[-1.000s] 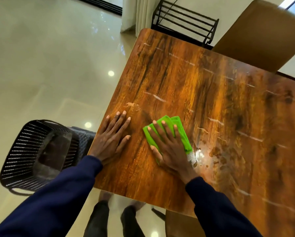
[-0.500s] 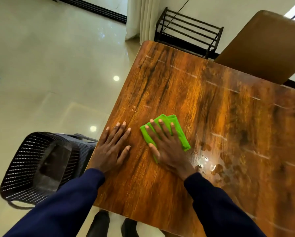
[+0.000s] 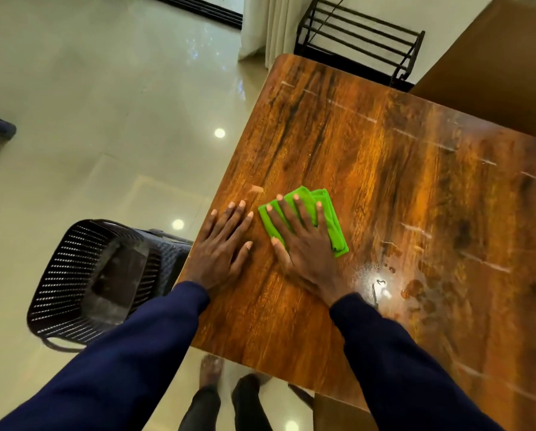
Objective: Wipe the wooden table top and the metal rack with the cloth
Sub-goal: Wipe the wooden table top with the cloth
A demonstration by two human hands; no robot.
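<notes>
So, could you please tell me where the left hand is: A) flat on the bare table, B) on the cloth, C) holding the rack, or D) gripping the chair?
A: the left hand lies flat on the table, beside the green cloth that the right hand presses.

Cloth (image 3: 335,241) on the table (image 3: 385,169), near its left edge

The cloth is pressed flat under the right hand (image 3: 305,244); the left hand (image 3: 223,247) is laid on the bare top just left of it, by the table's left edge. A wet patch (image 3: 416,290) is seen right of the right hand. A chair (image 3: 89,275) is placed on the floor (image 3: 105,104) just beside the table's left edge. The rack (image 3: 354,29) is set behind the far left corner, with a curtain (image 3: 260,23) to its left and a second chair (image 3: 494,57) to its right, at the table's far edge
</notes>
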